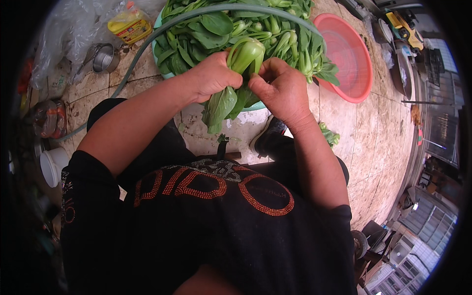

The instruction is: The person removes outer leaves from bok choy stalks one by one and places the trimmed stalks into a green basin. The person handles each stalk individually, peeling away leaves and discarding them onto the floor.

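My left hand (215,75) grips a head of bok choy (247,55), its pale green base up and its leaves hanging down. My right hand (282,88) is at the right side of that head, thumb and forefinger pinched at a stalk. Behind both hands, a heap of bok choy (212,27) fills a light green basin (260,106), whose rim shows only in parts. A green hose (180,18) arches over the heap.
A pink plastic basin (363,73) stands right of the heap. At the left are a metal pot (105,59), a yellow container (129,27), clear plastic sheeting (70,33) and a white bucket (55,166). Bok choy pieces (330,135) lie on the tiled floor (372,129).
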A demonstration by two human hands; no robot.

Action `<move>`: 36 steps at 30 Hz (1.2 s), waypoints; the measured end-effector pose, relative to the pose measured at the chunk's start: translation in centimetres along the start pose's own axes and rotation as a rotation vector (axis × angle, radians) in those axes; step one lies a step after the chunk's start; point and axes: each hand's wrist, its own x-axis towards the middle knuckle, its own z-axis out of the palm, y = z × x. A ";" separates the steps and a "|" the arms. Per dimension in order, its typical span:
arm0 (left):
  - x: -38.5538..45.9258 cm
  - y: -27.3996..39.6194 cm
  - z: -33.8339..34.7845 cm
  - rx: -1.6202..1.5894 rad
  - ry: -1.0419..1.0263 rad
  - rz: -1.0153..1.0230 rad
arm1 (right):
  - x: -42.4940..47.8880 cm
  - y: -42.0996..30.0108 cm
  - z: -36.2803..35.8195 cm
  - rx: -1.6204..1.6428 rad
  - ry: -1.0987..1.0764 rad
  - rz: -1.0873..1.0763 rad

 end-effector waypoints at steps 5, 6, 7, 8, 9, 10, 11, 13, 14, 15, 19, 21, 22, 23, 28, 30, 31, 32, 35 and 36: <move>0.6 -0.5 0.7 0.153 0.162 0.113 | 0.1 0.2 0.1 -0.067 -0.028 0.013; 0.7 -0.8 0.7 0.167 0.170 0.126 | 0.1 0.2 0.2 -0.043 -0.037 0.023; 0.9 -1.2 0.7 0.181 0.177 0.139 | 0.2 0.2 0.5 -0.019 -0.047 0.034; 1.0 -1.5 0.6 0.196 0.185 0.152 | 0.2 0.2 0.7 0.005 -0.057 0.044; 1.0 -1.3 0.8 0.162 0.197 0.129 | 0.2 0.7 1.0 0.142 -0.088 0.054; 0.9 -1.0 0.9 0.128 0.209 0.107 | 0.2 1.4 1.3 0.278 -0.118 0.064; 0.8 -0.7 1.0 0.094 0.220 0.084 | 0.2 1.8 1.5 0.415 -0.148 0.074; 0.5 0.2 0.7 0.014 0.234 0.037 | 0.0 1.4 1.5 0.649 -0.172 0.156; 0.3 0.4 0.6 -0.027 0.239 0.013 | 0.0 1.3 1.5 0.766 -0.184 0.198; 0.3 0.5 0.5 -0.028 0.217 0.006 | 0.0 1.3 1.7 0.737 -0.167 0.190; 0.3 0.2 0.0 -0.096 0.112 -0.067 | -0.2 1.9 2.4 0.590 -0.112 0.156; 0.2 0.2 -0.5 -0.152 0.020 -0.121 | -0.2 2.1 2.4 0.507 -0.085 0.142; 0.2 0.4 -0.9 -0.175 -0.043 -0.146 | -0.2 2.2 2.3 0.468 -0.069 0.137; 0.1 0.5 -1.1 -0.198 -0.105 -0.170 | -0.2 2.3 2.3 0.429 -0.053 0.133; -0.4 1.1 -0.4 -0.117 -0.167 -0.095 | -0.2 2.5 2.1 0.397 -0.033 0.132; -0.3 1.0 -0.2 -0.078 -0.143 -0.074 | -0.1 2.7 1.8 0.497 -0.069 0.184; 0.0 0.8 -0.3 -0.052 -0.122 -0.060 | 0.1 2.5 1.5 0.571 -0.105 0.221; 0.1 0.7 -0.4 -0.027 -0.102 -0.046 | 0.1 2.2 1.2 0.644 -0.141 0.258; -0.1 0.4 -0.1 0.034 -0.031 -0.013 | 0.3 1.5 0.7 0.697 -0.173 0.319; -0.1 0.5 0.1 0.047 -0.028 -0.009 | 0.2 1.6 0.8 0.661 -0.148 0.300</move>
